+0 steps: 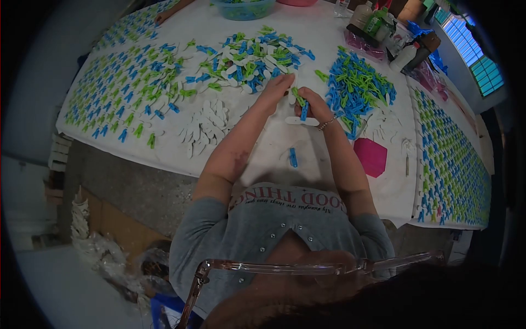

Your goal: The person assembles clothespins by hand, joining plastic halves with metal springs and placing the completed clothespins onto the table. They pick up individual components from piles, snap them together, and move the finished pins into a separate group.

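My right hand (pixel 313 103) is closed around a green clothespin (pixel 297 94) and a blue clothespin (pixel 304 112). A flat white rounded strip (pixel 300 121) sits across the lower end of the blue one. Close beside it, my left hand (pixel 278 90) has its fingers pressed together at a white strip (pixel 291 97), partly hidden behind the fingers. A single blue clothespin (pixel 293 157) lies on the table between my forearms. Beyond my hands spreads a mixed heap of clothespins and white strips (pixel 255 57).
A pile of blue and green clothespins (pixel 356 85) lies right of my hands, near a pink block (pixel 370 157). White strips (pixel 207 127) lie left. Rows of clothespins (pixel 123 90) cover both table ends. A basin (pixel 244 10) and bottles (pixel 375 22) stand behind; another person's hand (pixel 161 17) shows.
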The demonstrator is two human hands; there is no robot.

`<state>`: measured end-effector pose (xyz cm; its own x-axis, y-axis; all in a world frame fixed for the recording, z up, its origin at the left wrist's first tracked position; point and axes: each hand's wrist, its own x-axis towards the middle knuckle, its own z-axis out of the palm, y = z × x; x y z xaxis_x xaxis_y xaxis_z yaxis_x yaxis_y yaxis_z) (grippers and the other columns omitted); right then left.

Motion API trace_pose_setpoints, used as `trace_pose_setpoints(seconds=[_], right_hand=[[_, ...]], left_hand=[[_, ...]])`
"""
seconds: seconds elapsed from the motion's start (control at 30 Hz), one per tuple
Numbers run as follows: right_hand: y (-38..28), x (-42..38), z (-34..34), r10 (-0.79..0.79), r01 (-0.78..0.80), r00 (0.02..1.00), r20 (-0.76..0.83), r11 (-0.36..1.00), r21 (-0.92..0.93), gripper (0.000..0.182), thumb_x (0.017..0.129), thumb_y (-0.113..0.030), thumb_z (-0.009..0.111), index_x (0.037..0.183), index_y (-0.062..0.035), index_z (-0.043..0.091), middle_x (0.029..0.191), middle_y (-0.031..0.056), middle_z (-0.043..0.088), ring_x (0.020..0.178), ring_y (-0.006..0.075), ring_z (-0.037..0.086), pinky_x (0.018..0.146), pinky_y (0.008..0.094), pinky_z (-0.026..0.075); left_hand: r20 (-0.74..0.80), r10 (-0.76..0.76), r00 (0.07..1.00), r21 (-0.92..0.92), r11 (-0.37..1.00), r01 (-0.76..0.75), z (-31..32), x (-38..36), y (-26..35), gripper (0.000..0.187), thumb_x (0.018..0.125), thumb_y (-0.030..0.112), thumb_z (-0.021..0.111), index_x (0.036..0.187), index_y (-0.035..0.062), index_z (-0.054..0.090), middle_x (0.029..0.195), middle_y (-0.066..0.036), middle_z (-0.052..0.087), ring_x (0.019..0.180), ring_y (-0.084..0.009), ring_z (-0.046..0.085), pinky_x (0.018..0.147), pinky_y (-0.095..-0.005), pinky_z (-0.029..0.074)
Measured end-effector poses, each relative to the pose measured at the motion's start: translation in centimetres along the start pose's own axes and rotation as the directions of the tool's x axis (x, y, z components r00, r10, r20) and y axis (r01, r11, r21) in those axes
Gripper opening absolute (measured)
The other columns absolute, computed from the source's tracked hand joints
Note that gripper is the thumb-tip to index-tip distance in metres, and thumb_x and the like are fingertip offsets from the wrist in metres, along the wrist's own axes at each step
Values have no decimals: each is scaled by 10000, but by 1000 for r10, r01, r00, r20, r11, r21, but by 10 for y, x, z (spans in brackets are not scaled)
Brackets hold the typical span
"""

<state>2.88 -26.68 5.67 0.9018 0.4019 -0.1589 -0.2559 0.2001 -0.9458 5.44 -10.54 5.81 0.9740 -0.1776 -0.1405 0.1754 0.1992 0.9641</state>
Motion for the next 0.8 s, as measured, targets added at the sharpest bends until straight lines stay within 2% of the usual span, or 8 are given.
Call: trace_pose_setpoints(seconds=[0.1, 0.2, 0.27, 0.4, 0.47, 0.53, 0.67, 0.8], right_hand=[[2, -11, 15, 16, -14, 999, -39, 999, 45, 254, 902, -342, 513, 904, -88, 507, 709, 31, 545, 546, 124, 548, 488, 250, 444], [17, -17, 15, 25, -20, 998, -51, 996, 84, 261, 908, -348, 505, 919, -87, 496, 707, 35, 550, 535, 117, 524, 494, 239, 429], [24, -21, 13, 5, -5, 1000, -3, 994, 109, 261, 909, -344, 507, 930, -83, 496, 714, 37, 553, 534, 116, 514, 498, 240, 427], [28, -33, 8, -46, 50, 999, -21, 942, 331, 266, 907, -337, 521, 947, -76, 491, 703, 33, 523, 552, 124, 483, 519, 259, 411], [30, -33, 6, -73, 118, 991, -114, 877, 466, 273, 906, -340, 526, 951, -74, 489, 696, 31, 511, 556, 129, 472, 523, 267, 404], [31, -28, 6, -124, 285, 935, -333, 822, 493, 284, 897, -346, 544, 959, -74, 486, 678, 24, 487, 547, 135, 453, 525, 271, 388], [38, -26, 14, -138, 334, 896, -423, 837, 434, 293, 893, -351, 554, 963, -75, 484, 680, 27, 483, 542, 138, 454, 511, 270, 382], [33, -28, -20, -189, 501, 798, -572, 736, 456, 290, 887, -334, 574, 936, -66, 473, 679, 30, 474, 517, 137, 447, 487, 291, 376]], left_hand=[[196, -22, 980, -124, 991, 47, 11, 5, -4, 322, 915, 286, 539, 1115, 35, 575, 981, -39, 585, 897, -123, 527, 806, -264, 420], [110, 26, 994, -40, 999, -22, 15, 6, -14, 261, 921, 277, 529, 962, 29, 599, 894, -38, 578, 779, -118, 520, 734, -271, 434], [-34, 198, 980, -174, 964, -201, -5, 25, -26, 248, 930, 280, 502, 889, 41, 557, 848, -37, 554, 681, -115, 490, 651, -269, 433], [-338, 117, 934, -433, 862, -264, -27, 3, 12, 268, 928, 290, 503, 833, 41, 526, 732, -41, 552, 609, -90, 481, 567, -248, 411], [-35, 201, 979, -36, 979, -202, -25, -28, 8, 254, 930, 301, 499, 835, 66, 492, 695, -18, 518, 558, -71, 442, 503, -223, 372], [92, 17, 996, 156, 987, -32, -11, -51, -15, 218, 927, 279, 505, 858, 72, 505, 726, 5, 499, 571, -61, 434, 512, -215, 361], [220, -122, 968, 150, 985, 90, 9, -77, -39, 183, 916, 245, 532, 847, 76, 512, 722, 17, 498, 582, -51, 437, 504, -217, 365], [137, 96, 986, 30, 994, -101, 2, -95, -42, 140, 917, 189, 509, 843, 70, 516, 766, -2, 545, 606, -65, 495, 515, -221, 388]])
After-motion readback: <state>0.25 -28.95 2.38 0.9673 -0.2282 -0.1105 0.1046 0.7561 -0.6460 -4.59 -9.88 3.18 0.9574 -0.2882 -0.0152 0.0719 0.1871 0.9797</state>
